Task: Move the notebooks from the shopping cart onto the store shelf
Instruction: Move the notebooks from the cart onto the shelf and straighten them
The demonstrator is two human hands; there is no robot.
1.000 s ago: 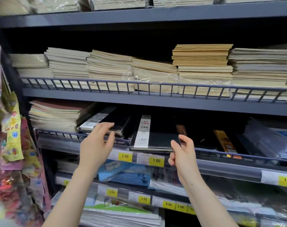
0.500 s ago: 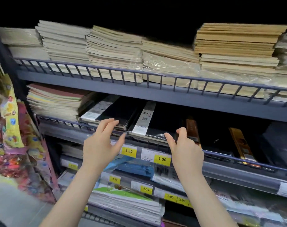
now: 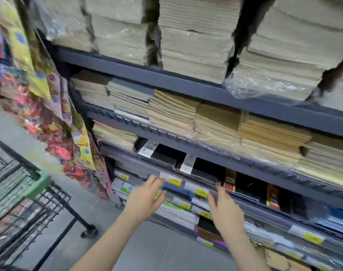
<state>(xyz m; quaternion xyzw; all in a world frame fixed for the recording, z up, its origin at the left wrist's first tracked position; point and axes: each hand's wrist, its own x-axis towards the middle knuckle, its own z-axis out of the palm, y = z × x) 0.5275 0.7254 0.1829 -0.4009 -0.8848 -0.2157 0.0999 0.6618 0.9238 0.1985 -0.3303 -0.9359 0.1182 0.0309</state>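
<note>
Black notebooks with white labels [image 3: 194, 165] lie on the grey store shelf [image 3: 250, 169], behind its low wire rail. My left hand [image 3: 145, 198] hovers empty in front of the yellow price tags [image 3: 175, 181], fingers relaxed. Beside it, my right hand [image 3: 225, 208] is also empty, its fingers straight and just below the shelf edge. The black wire shopping cart [image 3: 29, 202] with a green handle stands at the lower left. The view is blurred.
Tall stacks of tan exercise books [image 3: 215, 122] fill the upper shelves. Colourful hanging packets [image 3: 55, 106] cover the shelf's left end. Lower shelves hold wrapped stationery [image 3: 176, 212]. Grey floor [image 3: 147, 249] lies between cart and shelf.
The view has swung down and left, bringing the cart into sight. Both hands have drawn back from the black notebooks and dropped slightly below the shelf edge.
</note>
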